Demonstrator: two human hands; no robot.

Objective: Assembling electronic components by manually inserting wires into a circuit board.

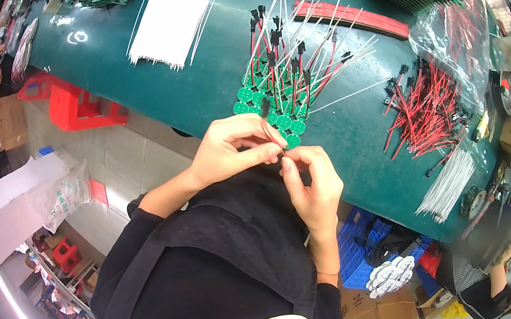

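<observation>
My left hand [228, 145] pinches a red-and-black wire lead [265, 127] with a black plug at its upper end. My right hand [314, 185] closes thumb and forefinger around the lead's lower end, fingertips almost touching the left ones. Just beyond both hands lies a panel of round green circuit boards [245, 95] on the table. From its far rows stand several red-and-black leads with black plugs [300, 47], among thin white wires [280, 5] that lean outward. My fingers hide the panel's nearest edge in part.
The green table [211, 100] carries a stack of white wires [171, 25] at left and a red strip [352, 19] behind. On the right are a heap of red-and-black leads [424, 112], more white wires [448, 188] and a clear plastic bag [455, 41]. A blue crate [358, 247] stands below right.
</observation>
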